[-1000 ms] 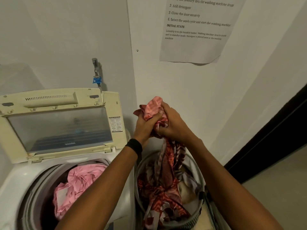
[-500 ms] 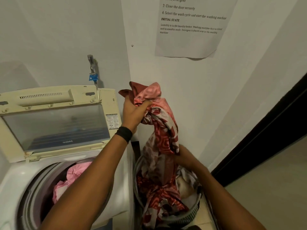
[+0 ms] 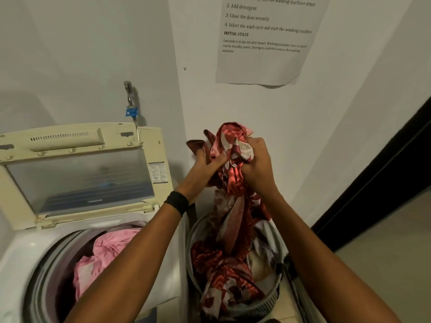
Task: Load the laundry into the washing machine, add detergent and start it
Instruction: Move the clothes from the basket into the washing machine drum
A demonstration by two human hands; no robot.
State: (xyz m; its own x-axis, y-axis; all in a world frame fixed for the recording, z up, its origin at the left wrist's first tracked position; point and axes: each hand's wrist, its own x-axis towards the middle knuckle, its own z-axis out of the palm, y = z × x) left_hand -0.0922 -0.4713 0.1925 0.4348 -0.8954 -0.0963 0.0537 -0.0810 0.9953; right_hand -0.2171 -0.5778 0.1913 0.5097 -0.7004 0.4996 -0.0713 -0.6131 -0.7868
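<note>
Both hands [image 3: 233,169] grip red cloth [image 3: 235,220] above basket [image 3: 276,297]

Home laundry corner: washing machine [image 3: 22,250], basket [image 3: 268,300]

Dim, warm indoor light from overhead; soft, slightly grainy picture.
Wide-angle bending curves the wall lines toward 3 o'clock; the tap [image 3: 129,99] throws a faint shadow rightward; the washing machine lid [image 3: 79,180] at 9 o'clock shows dull sheen.

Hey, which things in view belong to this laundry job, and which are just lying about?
Job: washing machine, its open lid, pink laundry inside, red patterned cloth gripped by left hand and right hand, laundry basket.
Just there: wall notice, tap, black wristband.
</note>
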